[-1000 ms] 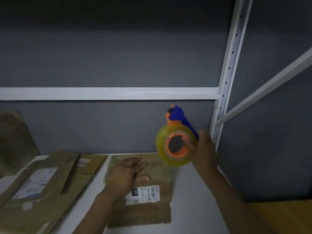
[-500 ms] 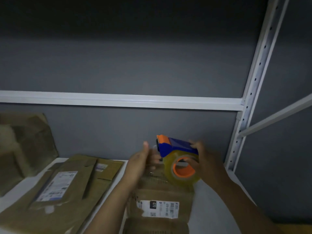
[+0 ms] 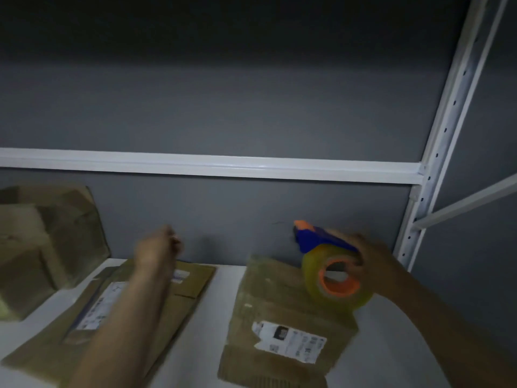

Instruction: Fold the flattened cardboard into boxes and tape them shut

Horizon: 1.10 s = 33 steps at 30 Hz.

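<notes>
So the right hand [image 3: 373,266] is gripping the tape dispenser [image 3: 316,239], the blue one with the orange tip. Its fingers are curling around the yellowish tape roll [image 3: 313,278] right by the orange core. The dispenser is sitting low over the far right corner of a flattened cardboard piece [image 3: 268,301], nose pointing left. I honestly can't tell whether the roll is touching the cardboard or just hanging above it.

That cardboard is lying flat on the white shelf [image 3: 221,298], right of the middle, with a white shipping label [image 3: 291,341] facing up on its near half.

The left hand [image 3: 156,247] is hovering well apart from the dispenser, up over the far end of a second flattened cardboard sheet [image 3: 193,289] on the left side of the shelf. It's really smeared with motion blur. The fingers are looking kinda bunched up, but I can't tell if they're pinching anything or just curled. That left sheet is also showing a white label, and the forearm is covering part of it.

Farther left, a bulkier brown cardboard shape [image 3: 47,242] is leaning against the grey back wall [image 3: 223,116]. It's too dim and blurry to say if it's a made-up box or just more folded stock.

A white horizontal rail [image 3: 223,166] is running across the wall above everything, meeting a white perforated upright post [image 3: 444,130] at the right.
</notes>
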{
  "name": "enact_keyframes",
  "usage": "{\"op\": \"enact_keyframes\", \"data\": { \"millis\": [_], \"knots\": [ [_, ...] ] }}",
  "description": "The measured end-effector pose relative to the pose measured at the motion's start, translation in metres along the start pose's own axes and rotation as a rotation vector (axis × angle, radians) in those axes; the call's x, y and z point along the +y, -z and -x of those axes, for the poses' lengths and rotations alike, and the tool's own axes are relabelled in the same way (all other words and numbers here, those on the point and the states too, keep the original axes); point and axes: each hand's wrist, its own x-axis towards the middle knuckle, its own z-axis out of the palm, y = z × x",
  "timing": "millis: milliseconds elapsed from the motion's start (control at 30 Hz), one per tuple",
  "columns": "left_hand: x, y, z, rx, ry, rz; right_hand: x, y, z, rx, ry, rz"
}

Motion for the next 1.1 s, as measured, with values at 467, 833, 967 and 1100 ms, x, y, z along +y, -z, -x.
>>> {"op": "enact_keyframes", "data": {
  "millis": [467, 833, 967, 1100],
  "knots": [
    [-0.049, -0.071, 0.050, -0.550, 0.275, -0.288, -0.018, -0.035, -0.014, 0.011, 0.069, -0.094],
    [-0.023, -0.039, 0.017, -0.229, -0.017, -0.385, -0.045, -0.029, -0.017, -0.098, 0.138, -0.082],
    [-0.064, -0.024, 0.031, -0.337, 0.292, -0.099, -0.043, -0.035, -0.017, -0.093, 0.083, -0.140],
    [-0.083, -0.019, 0.031, -0.339, 0.324, -0.089, -0.044, -0.035, -0.021, -0.099, 0.089, -0.072]
  ]
}}
